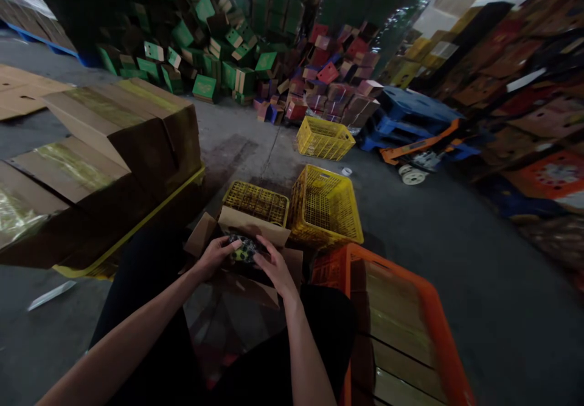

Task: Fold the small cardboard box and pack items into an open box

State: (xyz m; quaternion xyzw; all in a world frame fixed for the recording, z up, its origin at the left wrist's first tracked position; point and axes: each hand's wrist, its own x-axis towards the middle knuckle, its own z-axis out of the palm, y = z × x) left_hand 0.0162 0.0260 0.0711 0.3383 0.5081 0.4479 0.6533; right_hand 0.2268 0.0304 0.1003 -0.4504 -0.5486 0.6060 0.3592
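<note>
Head view: one dark, green-patched item [244, 250] sits between left hand [214, 256] and right hand [276, 267], fingers [267, 245] part-curled, gripping its ends, over an open carton [260, 227]; a green carton [205, 88] is printed, illegibly.

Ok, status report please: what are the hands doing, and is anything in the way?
Left hand and right hand both on a dark, green-patched item. Item at the open carton; flaps splayed around, no obstruction seen between hands and item.

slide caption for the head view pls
Left hand and right hand hold a patterned item at an open cardboard box.
</note>
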